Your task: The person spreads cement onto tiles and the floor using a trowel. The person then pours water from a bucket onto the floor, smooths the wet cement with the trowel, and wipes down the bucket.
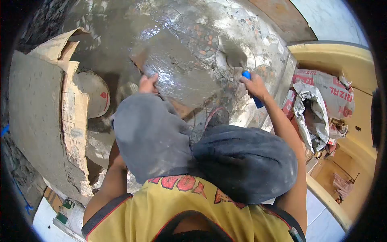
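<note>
— So, what has the left hand (149, 83) got?
— The near left edge of a flat panel (177, 72); thumb and fingers grasp it there, just beyond the knee on that side; the panel lies over the floor in front of the person, its upper face coated in wet, shiny grey mortar (197, 82), with bare brown showing at the left corner and along the near edge.
— And the right hand (254, 85)?
— Clenched round the blue handle of a trowel (237, 60); the blade points away from the person, smeared grey, to the right of the panel and apart from it; some of the fingers are hidden, so I cannot tell how each one sits.
— What is the floor (252, 30) like?
— Patchy; round patterns of reddish and dark pebbles show through grey smears.
— Anything off to the left?
— Yes; a large grey-coated board (34, 113) with torn cardboard (74, 121) along its side; next to that, a pale round container (94, 93) with a red mark, partly covered by the cardboard.
— And to the right?
— A yellowish cabinet (332, 52) with an open front; red-and-white bags (332, 90) inside it, one reading RIZAL, and a crumpled white sack (312, 117) gaping open beside them; nearer the person, a striped cloth (342, 184).
</note>
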Available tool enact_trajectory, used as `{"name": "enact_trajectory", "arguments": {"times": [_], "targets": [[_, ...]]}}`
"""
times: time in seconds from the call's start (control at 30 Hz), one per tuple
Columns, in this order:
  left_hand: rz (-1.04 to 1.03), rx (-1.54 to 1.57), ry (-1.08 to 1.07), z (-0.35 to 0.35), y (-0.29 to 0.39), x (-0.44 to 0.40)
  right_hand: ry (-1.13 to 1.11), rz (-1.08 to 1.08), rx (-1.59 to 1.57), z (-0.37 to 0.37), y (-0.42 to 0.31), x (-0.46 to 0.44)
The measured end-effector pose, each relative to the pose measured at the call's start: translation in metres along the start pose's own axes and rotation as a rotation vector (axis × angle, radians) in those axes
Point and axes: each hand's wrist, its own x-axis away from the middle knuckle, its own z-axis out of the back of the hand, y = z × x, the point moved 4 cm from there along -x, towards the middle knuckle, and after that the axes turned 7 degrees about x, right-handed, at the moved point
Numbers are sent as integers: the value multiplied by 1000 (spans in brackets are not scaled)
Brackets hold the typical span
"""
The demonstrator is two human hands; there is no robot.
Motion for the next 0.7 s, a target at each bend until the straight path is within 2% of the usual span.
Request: {"name": "enact_trajectory", "arguments": {"times": [0.03,0.13,0.2,0.27,0.33,0.4,0.5,0.6,0.63,0.7], "targets": [[-48,83,-50,-9,30,10,32,-68,-101,-1,13,0],[67,-144,-200,16,75,-23,179,-260,-455,-20,46,14],[29,-181,-266,10,103,-29,270,-355,-666,-62,82,19],[-54,-353,-227,12,124,-51,228,-398,-585,-83,69,48],[-91,-547,-245,2,141,-61,161,-408,-719,-115,52,64],[-78,-757,-311,-16,158,-59,78,-393,-703,-132,28,73],[15,-848,-224,-39,165,-44,-69,-299,-670,-142,-20,69],[48,-1008,-121,-44,157,-46,-57,-136,-680,-163,-53,40],[47,-756,-212,-38,146,-55,-91,-120,-676,-163,-73,34],[24,-797,-254,-31,141,-64,-160,-53,-670,-166,-110,23]]}}
